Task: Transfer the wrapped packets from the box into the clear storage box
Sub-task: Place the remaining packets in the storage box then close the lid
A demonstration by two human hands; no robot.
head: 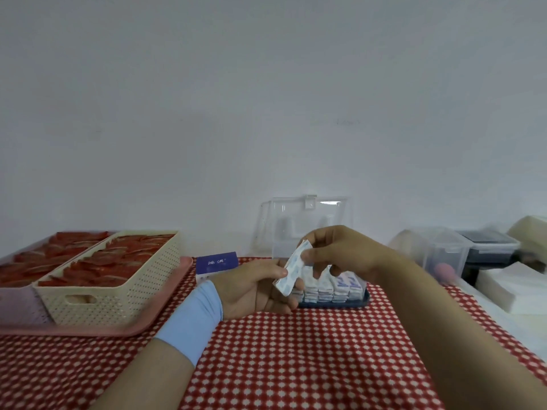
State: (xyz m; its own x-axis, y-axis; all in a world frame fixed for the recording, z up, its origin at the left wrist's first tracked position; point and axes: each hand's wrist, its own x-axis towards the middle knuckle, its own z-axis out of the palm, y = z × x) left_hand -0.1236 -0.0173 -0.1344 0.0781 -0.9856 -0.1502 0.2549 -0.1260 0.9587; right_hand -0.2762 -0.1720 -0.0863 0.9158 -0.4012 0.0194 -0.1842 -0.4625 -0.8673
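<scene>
- Low in the view, at about 6 o'clock from its centre, both hands meet over the surface (pixel 296 365), which is covered by a red cloth with white dots.
- The left hand (pixel 254 287), with a pale blue wristband (pixel 192 318) on the forearm, grips the lower end of a thin stack of wrapped packets (pixel 291 269) between thumb and curled fingers.
- The right hand (pixel 334 253) pinches the upper end of the same stack with thumb and forefinger. Its other fingers curl down towards the storage box.
- The stack is white with blue print and is tilted, its top leaning towards 1 o'clock.
- Just behind the hands, at 12 o'clock from them, stands the clear storage box (pixel 307 229). Its transparent lid is raised upright against the wall.
- On the box's dark blue base (pixel 334 303), directly under the right hand, rows of packets (pixel 340 287) stand on edge, side by side.
- At 10 o'clock from the left hand lies a small blue carton (pixel 217 261) with white lettering that is too blurred to read.
- At 9 o'clock a cream perforated basket (pixel 112 279) filled with red sachets (pixel 118 258) sits on a pink tray (pixel 88 329). More red sachets lie beside it on the tray.
- At 3 o'clock from the hands are a lidded clear container (pixel 444 253), a black object (pixel 488 247) and a pile of white sheets (pixel 503 288), all blurred.
</scene>
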